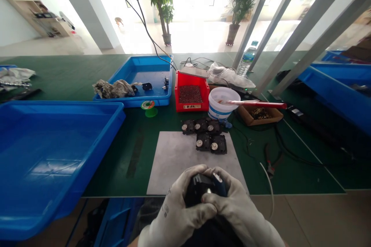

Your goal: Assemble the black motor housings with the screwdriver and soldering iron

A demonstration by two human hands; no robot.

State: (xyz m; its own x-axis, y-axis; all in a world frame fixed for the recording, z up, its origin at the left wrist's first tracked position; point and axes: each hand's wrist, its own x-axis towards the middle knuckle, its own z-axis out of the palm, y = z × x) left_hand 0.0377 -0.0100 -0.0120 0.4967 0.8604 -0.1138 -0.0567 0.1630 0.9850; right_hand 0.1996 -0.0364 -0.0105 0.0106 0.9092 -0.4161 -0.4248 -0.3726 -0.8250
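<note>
Between gloved hands (232, 208), a black, blue-edged housing (199, 189).

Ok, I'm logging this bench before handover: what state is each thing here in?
Black part, held in both hands.
Left hand, gloved, wrapped around it.
Right hand, gloved, wrapped around it.
Black hubbed units, five lying flat in two rows.
White bucket, upright, red-handled tool across its rim.
Red crate, filled with small dark pieces.
Cardboard tray, holding small brass-coloured parts.
Pliers, lying on the green mat.
</note>
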